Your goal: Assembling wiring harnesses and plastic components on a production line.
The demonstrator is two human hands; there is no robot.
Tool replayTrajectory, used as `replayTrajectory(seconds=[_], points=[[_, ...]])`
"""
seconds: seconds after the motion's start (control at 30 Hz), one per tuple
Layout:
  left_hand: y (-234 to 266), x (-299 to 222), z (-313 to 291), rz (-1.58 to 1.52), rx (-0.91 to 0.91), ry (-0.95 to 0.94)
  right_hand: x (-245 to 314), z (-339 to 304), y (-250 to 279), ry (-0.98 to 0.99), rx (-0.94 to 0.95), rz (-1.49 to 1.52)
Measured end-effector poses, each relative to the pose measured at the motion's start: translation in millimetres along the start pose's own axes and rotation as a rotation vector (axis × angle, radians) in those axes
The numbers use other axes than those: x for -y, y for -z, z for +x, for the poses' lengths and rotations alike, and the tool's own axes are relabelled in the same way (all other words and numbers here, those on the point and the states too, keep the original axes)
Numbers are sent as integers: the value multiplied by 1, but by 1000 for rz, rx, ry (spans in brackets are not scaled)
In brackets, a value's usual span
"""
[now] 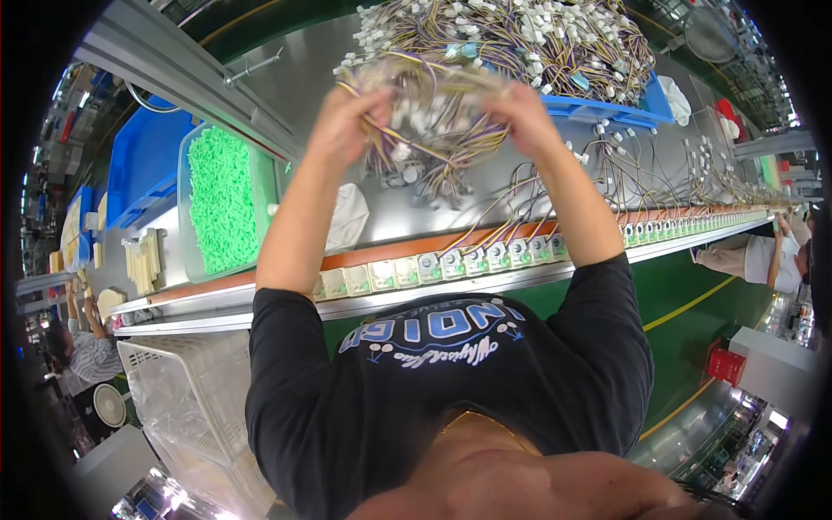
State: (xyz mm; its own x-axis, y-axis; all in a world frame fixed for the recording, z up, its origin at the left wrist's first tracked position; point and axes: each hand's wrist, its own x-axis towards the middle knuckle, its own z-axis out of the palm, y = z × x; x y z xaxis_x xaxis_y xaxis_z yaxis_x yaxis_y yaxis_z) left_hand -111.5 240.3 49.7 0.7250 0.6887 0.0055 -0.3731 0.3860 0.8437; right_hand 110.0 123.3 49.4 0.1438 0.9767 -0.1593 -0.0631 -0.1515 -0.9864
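Between my two hands a tangled bundle of wire harnesses [438,143], purple and yellow with white connectors, hangs above the metal worktable and is smeared by motion. My left hand [349,126] is closed on the bundle's left side. On the opposite side, my right hand [523,120] grips it with bent fingers; some fingertips are hidden by wires. Just beyond, a large heap of similar harnesses [555,48] fills a blue tray [607,113]. Nearer me runs a long row of small white square housings [477,260], several with wires leading out of them.
To the left stand a clear box of green pieces [221,199], a blue bin [143,169] and a metal post [195,74]. A white cloth [348,217] lies by my left forearm. Below the table edge is a white crate [186,390]. Other people work at both far sides.
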Motion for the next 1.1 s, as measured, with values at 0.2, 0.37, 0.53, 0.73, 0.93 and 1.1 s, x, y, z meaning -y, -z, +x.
replayTrajectory(seconds=[0.2,0.37,0.53,0.73,0.93,1.1], points=[[-46,-28,-17,1000,63,49,57,3,-4,481,-461,573],[-5,-46,25,250,-195,-221,36,44,29,287,-427,22],[-2,-1,64,123,-281,-55,31,67,-8,11,-254,-84],[26,15,82,23,-268,129,-25,128,61,205,-433,-544],[64,61,80,553,-287,137,17,99,37,58,-349,-393],[66,69,74,1117,-514,-193,33,65,-8,471,-771,-552]])
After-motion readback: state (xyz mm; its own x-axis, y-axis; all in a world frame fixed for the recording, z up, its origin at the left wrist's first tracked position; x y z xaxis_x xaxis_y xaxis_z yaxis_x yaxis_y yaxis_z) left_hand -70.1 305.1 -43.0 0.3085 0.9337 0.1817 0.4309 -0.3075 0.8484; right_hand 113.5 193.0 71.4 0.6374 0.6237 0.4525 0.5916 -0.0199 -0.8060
